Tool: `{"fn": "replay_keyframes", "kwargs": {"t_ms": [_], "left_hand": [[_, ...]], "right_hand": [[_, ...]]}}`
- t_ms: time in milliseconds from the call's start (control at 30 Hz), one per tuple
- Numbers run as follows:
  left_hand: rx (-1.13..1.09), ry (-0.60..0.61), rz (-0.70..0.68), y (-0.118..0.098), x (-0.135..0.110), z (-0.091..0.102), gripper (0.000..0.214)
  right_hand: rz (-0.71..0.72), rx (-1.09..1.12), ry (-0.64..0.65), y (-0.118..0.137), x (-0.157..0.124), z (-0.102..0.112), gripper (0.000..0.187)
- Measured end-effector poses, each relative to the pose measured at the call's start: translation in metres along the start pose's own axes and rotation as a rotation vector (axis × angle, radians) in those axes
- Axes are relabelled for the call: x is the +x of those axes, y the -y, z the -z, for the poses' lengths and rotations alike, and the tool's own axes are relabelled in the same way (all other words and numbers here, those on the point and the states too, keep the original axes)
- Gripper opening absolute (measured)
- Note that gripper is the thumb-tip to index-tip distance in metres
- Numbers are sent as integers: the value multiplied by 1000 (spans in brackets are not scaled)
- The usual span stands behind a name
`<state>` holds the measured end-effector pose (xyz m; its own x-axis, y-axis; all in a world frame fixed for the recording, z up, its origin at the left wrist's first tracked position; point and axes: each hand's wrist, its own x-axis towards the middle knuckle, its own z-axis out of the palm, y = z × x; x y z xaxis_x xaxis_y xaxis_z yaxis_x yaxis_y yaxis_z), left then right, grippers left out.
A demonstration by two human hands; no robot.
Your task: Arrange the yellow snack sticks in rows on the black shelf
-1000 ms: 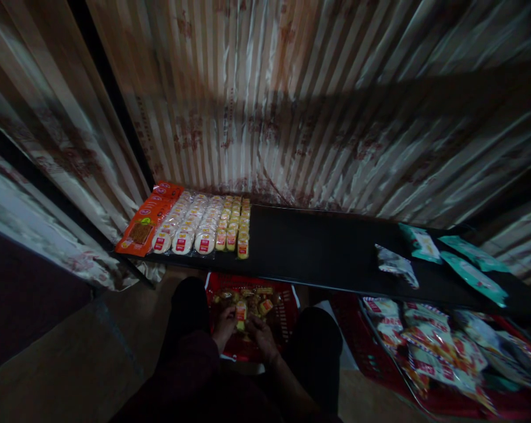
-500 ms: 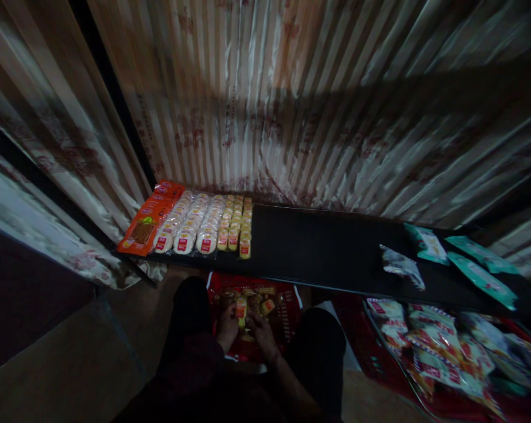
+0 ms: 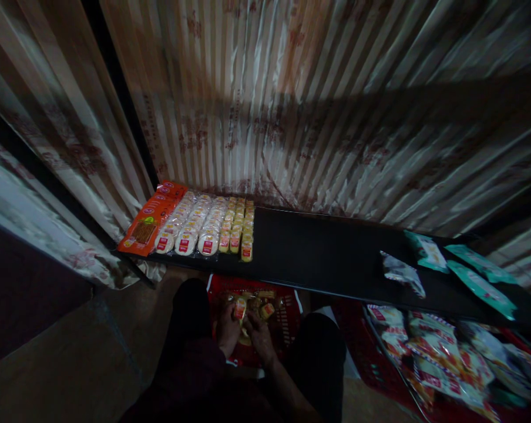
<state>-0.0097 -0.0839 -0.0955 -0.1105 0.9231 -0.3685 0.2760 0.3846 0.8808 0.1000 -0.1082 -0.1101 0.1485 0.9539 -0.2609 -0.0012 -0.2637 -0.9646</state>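
As things lie, the work looks partway along. Past the basket [image 3: 287, 305] and to its left, the bench [image 3: 309, 255] carries orange packs [image 3: 146, 218], then white rows [image 3: 190, 226], then yellow rows [image 3: 234, 232] closest to the basket's line; the packs in the white rows overlap from front to back. Those neat rows read as the done part. What is left seems to be inside the basket: a loose pack [image 3: 267, 310] with an orange label and other wrapped pieces, too dim to count.

The yellow pack [image 3: 240, 308] is over the basket, between your hands, label facing up. Your left hand [image 3: 228, 330] has its fingers closed on that pack's left side. Your right hand [image 3: 258, 336] is low over the basket with its fingers bent beside the pack's lower end; you cannot tell from here whether they grip anything.

To the right of the basket, on the bench, lie a silver pack [image 3: 403, 274] and, farther along, green packs [image 3: 481, 289]. Below them, also right of the basket, a crate [image 3: 363, 338] holds snack bags [image 3: 437, 346]. Your knees [image 3: 321, 341] flank the basket, and the bench's front edge runs just beyond it, so your reach over that edge looks narrow.
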Motion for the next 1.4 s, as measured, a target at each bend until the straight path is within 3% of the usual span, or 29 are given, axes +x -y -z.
{"fn": "replay_keyframes", "kwargs": {"t_ms": [233,567,767,1133,1400], "left_hand": [[-55,-57,25,-15,-7,6,36],[-26,-85,-21,-10,-6,9,34],[-33,-103,9,-17,-10,16,31],[-138,-186,-77,-24,-10,23,33],[-105,-172,-78,-25,-6,23,37]], "right_hand": [[55,-116,-2,9,0,-3,51],[152,-212,-64,2,0,-7,48],[206,-281,-96,9,-2,-12,42],[309,-400,-112,22,7,-19,40],[328,-413,-119,28,8,-23,41]]}}
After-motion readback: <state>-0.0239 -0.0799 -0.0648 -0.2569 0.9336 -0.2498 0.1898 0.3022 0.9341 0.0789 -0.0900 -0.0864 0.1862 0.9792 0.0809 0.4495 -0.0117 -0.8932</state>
